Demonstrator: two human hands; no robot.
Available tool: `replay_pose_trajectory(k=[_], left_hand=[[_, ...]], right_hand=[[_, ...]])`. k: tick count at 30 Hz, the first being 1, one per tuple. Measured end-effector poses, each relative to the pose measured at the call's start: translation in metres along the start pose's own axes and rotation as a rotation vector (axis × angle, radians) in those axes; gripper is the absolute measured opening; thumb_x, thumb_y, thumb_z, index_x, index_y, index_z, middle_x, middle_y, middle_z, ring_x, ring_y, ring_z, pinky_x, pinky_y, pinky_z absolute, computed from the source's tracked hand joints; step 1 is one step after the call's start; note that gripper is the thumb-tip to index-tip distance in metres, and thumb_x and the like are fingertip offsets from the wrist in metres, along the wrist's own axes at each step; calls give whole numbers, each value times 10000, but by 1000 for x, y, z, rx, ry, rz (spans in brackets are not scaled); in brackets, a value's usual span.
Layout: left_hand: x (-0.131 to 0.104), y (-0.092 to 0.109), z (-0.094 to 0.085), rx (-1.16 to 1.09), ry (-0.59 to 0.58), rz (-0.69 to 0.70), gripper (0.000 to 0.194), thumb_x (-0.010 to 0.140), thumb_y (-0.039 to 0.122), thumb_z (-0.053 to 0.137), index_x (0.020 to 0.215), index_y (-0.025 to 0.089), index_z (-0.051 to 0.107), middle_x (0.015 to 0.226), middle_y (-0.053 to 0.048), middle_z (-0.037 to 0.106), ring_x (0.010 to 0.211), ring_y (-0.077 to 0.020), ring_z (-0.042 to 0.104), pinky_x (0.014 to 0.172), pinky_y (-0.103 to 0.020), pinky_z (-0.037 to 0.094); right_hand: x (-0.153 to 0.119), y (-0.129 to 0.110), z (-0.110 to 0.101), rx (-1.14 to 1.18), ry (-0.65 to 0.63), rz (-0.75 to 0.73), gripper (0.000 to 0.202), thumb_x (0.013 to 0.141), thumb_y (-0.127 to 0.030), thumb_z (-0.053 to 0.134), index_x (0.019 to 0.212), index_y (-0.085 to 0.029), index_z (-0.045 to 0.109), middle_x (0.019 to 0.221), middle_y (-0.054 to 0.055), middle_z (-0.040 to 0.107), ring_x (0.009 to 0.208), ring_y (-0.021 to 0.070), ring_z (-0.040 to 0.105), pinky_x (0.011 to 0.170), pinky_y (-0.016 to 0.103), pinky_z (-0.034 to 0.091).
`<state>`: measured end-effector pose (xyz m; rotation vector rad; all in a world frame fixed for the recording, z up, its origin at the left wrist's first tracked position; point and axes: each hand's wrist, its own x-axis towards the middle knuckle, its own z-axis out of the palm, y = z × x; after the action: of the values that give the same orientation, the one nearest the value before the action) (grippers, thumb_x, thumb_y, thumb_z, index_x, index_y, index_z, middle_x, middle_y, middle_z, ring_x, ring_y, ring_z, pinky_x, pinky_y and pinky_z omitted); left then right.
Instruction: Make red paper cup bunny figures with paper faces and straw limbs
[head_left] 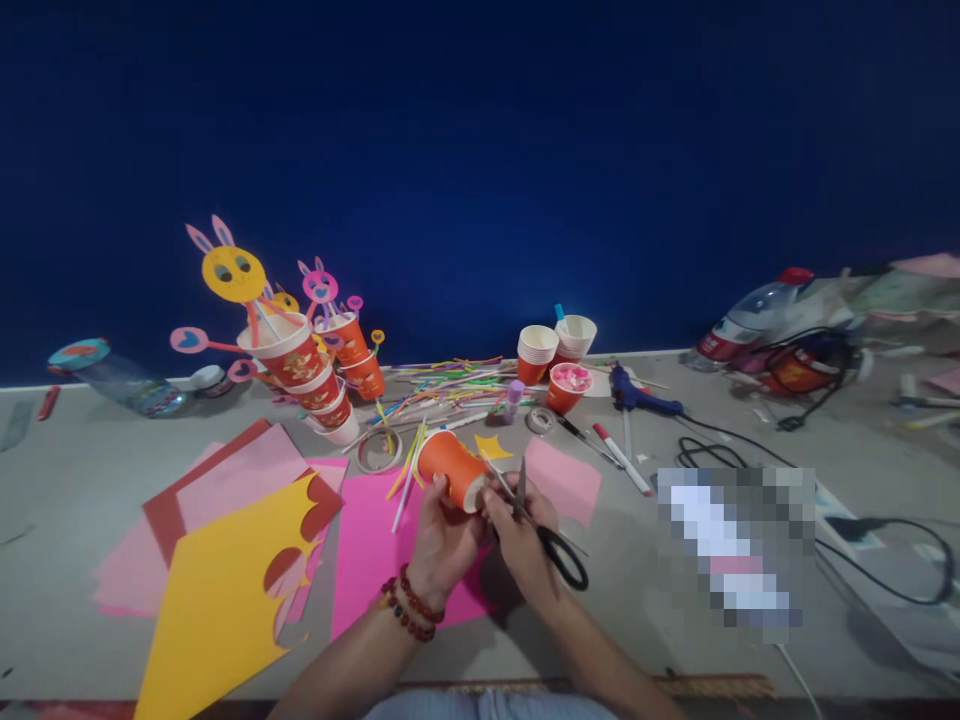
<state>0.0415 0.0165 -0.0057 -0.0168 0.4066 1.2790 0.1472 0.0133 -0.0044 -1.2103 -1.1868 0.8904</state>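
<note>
1. The orange paper cup [448, 465] is up in both hands above the table, tipped on its side, its wide end pointing away and its pale base turned toward the person
2. The left hand [446, 535] is closed on the cup from below, with bead bracelets [412, 608] at the wrist
3. The right hand [517, 520] is clamped on black-handled scissors [521, 482], blades spread, while its fingertips meet the cup's base edge
4. Under the hands lies a bright pink sheet [367, 560]; just right is a light pink sheet [566, 480], and beyond the cup a small yellow scrap [493, 447]
5. To the left, a yellow sheet [210, 580] with rounded cutouts overlaps red and pink paper
6. Farther back are loose straws [450, 380], a purple-capped glue stick [514, 397], a cup of pink pieces [565, 398] and a blue glue gun [637, 398]
7. At back left, stacked red cups [296, 365] carry a yellow rabbit face [234, 275], near the dark blue wall [480, 180]
</note>
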Motion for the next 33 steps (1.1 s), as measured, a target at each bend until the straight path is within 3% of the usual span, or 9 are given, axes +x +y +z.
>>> replay_pose_trajectory(k=[6, 10, 15, 25, 29, 33], left_hand=[[2, 2, 10, -141, 34, 56, 311, 910, 284, 620, 1166, 125, 697, 986, -125, 773, 979, -228, 734, 995, -366, 548], [4, 3, 8, -111, 63, 39, 298, 951, 324, 572, 1126, 130, 717, 922, -112, 780, 897, -226, 746, 879, -346, 591], [3, 5, 3, -75, 83, -4, 241, 944, 308, 601, 1002, 123, 745, 867, -98, 789, 828, -190, 756, 809, -273, 599], [3, -2, 2, -36, 66, -3, 282, 973, 312, 550, 1013, 99, 731, 889, -108, 783, 870, -202, 758, 853, -290, 595], [4, -3, 1, -49, 44, -7, 335, 996, 298, 517, 1229, 118, 675, 969, -110, 789, 930, -197, 758, 914, -293, 580], [4, -2, -3, -50, 30, -76, 332, 1017, 325, 494, 1206, 125, 679, 947, -105, 800, 853, -183, 770, 836, -259, 601]], right_hand=[[6, -2, -9, 112, 117, 85, 220, 829, -403, 674, 743, -226, 575, 539, -60, 557, 489, 138, 532, 503, 250, 493], [1, 2, -7, 82, 11, 45, 207, 862, -402, 663, 787, -218, 606, 589, -32, 613, 501, 148, 566, 484, 254, 500], [-2, 4, -3, 0, -73, -27, 158, 877, -368, 674, 889, -213, 697, 810, 42, 747, 726, 210, 695, 667, 310, 576], [0, 6, -8, -173, -124, -57, 174, 921, -348, 608, 904, -203, 702, 720, 9, 704, 601, 173, 634, 567, 266, 498], [5, 6, -13, -265, -150, -270, 149, 943, -289, 558, 898, -211, 677, 748, 21, 716, 616, 173, 644, 594, 270, 504], [8, 10, -16, -312, -140, -467, 130, 914, -258, 567, 841, -219, 668, 693, 27, 693, 615, 188, 629, 631, 302, 507]])
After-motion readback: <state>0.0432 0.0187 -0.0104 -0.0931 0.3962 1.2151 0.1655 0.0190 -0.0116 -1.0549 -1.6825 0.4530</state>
